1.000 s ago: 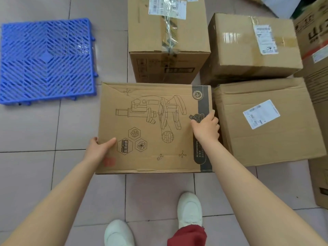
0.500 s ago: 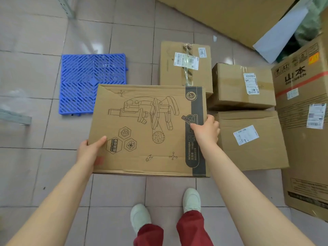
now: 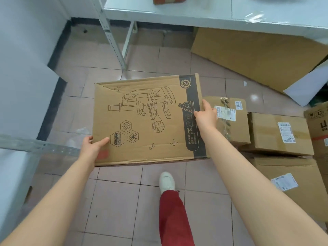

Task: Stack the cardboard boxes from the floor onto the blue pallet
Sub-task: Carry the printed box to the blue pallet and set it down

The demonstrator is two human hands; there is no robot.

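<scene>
You hold the microscope box [image 3: 147, 119] up off the floor between both hands: left hand [image 3: 92, 145] clamped on its near-left edge, right hand [image 3: 204, 114] on its right edge. It looks stiff and probably light; opposite edges suit it.

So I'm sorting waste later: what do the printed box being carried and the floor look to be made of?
The microscope box looks like plain brown corrugated cardboard, matte, with black line print and creased edges. The floor seems to be pinkish ceramic tile: slightly glossy, with dark grout lines and faint reflections.
</scene>
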